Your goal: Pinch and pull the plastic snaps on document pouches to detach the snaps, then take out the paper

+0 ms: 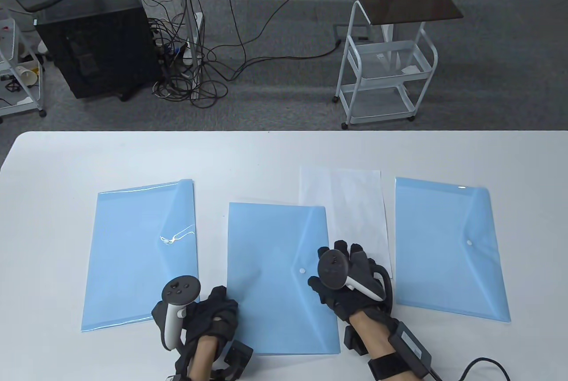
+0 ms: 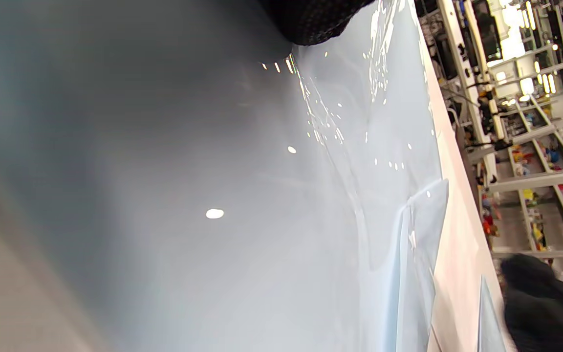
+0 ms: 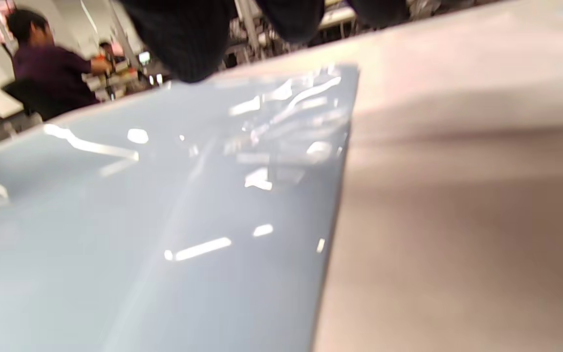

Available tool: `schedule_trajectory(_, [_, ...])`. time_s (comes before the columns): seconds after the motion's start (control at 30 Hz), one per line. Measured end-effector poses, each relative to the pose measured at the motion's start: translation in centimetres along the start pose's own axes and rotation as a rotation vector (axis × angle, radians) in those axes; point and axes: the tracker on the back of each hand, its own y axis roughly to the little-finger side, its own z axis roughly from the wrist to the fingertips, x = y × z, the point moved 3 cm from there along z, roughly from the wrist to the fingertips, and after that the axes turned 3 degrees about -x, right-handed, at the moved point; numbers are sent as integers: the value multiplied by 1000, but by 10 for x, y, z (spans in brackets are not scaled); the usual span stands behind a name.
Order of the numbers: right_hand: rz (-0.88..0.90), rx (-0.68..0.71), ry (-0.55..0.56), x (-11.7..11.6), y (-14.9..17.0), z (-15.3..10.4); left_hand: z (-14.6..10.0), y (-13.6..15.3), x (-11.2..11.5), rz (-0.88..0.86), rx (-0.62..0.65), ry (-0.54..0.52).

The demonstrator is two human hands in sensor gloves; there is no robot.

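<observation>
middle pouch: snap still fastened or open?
Looks shut: the middle pouch lies flat, its flap down with the white snap at the tip. Whether the snap is engaged, cannot tell.

Table view bright, sharp; both wrist views blurred, glare spots on pouch plastic.

middle pouch on table | left pouch to its left | paper sheet behind-right | right pouch further right
</observation>
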Motion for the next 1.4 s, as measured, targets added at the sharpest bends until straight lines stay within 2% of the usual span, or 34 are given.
schedule_trajectory(0.1, [37, -10, 75, 21, 15, -14, 0, 0, 0, -1, -2, 0])
schedule_trajectory(0.27, [89, -33, 202, 40, 40, -31, 0, 0, 0, 0, -4, -4])
schedule_trajectory(0.43, [136, -51, 265, 37, 61, -36, 0, 0, 0, -5, -6, -4])
schedule_trajectory(0.6, [149, -62, 261, 28, 70, -33, -2, 0, -1, -42, 8, 28])
schedule_trajectory(0.87, [201, -81, 271, 27, 79, -37, -18, -18, -8, -154, 124, 121])
schedule_trajectory(0.97, [213, -86, 271, 27, 81, -38, -25, -29, -16, -190, 168, 120])
schedule_trajectory(1.17, [241, -100, 282, 30, 88, -39, -27, -47, -52, -185, 196, -9])
schedule_trajectory(1.4, [246, -122, 266, 28, 96, -38, -6, -66, -95, -136, 160, -183])
